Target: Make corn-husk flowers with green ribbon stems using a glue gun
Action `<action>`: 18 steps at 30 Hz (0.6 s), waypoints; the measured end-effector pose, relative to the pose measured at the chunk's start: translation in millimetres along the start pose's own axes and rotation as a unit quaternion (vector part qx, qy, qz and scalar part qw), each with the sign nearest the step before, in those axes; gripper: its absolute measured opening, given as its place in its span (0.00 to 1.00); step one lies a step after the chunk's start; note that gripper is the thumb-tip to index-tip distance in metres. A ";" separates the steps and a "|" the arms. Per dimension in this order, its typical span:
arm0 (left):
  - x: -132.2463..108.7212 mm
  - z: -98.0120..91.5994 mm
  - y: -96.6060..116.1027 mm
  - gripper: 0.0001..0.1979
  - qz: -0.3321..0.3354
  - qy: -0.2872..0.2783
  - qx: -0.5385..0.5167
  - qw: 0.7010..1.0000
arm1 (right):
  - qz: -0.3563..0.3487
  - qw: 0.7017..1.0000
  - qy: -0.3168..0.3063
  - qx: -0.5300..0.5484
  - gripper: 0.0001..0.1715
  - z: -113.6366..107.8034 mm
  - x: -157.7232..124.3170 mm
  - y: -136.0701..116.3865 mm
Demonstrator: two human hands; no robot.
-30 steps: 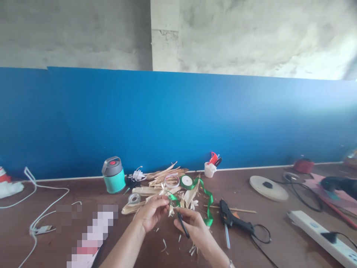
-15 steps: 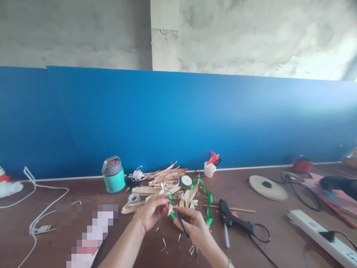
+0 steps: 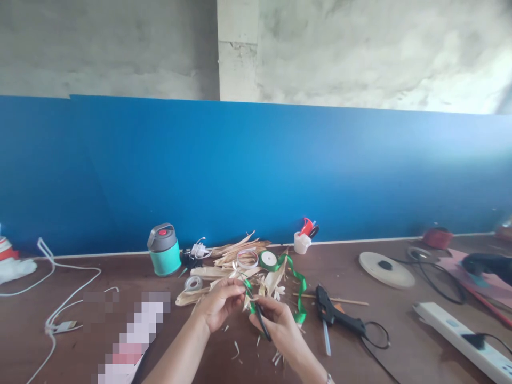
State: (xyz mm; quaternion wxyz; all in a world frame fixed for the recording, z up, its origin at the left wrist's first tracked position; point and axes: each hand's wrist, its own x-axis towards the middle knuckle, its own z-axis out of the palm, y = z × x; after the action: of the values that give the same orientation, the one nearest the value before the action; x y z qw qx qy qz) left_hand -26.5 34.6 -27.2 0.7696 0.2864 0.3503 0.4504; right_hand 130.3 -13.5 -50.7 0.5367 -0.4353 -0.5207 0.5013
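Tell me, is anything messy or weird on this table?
Yes: small pale scraps lie scattered on the brown table near the right hand, like litter. A green ribbon also curls loosely beside the roll, instead of being neatly wound.

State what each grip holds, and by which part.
Right grip: black-handled scissors, by the handles. Left grip: pinching something small; what, and by which part, cannot be told.

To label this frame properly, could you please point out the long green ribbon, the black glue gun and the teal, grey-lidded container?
Long green ribbon (image 3: 299,318): head view, near end.
Black glue gun (image 3: 344,320): head view, handle.
Teal, grey-lidded container (image 3: 165,260): head view, teal side.
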 end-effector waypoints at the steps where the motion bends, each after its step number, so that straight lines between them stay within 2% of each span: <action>1: -0.3 0.5 -0.2 0.08 0.002 -0.001 0.003 1.000 | 0.001 1.000 -0.001 0.001 0.18 0.0 -0.2 -1.5; 5: -1.0 1.5 0.5 0.08 0.006 -0.003 0.007 1.000 | 0.013 1.000 -0.014 0.014 0.18 -0.3 -0.6 -6.5; 10: -2.0 1.8 2.4 0.08 0.007 -0.005 0.008 1.000 | 0.013 1.000 0.004 0.026 0.17 -1.0 -0.6 -4.1; 18: -2.0 1.1 2.2 0.09 0.013 -0.010 0.021 1.000 | 0.022 0.998 0.009 0.056 0.21 2.2 0.1 -0.6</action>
State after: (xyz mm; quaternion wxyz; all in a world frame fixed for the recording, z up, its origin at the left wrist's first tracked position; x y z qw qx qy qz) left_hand -27.5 33.6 -24.2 0.7611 0.3116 0.3483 0.4498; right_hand 128.2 -13.7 -49.9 0.5538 -0.4205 -0.4771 0.5375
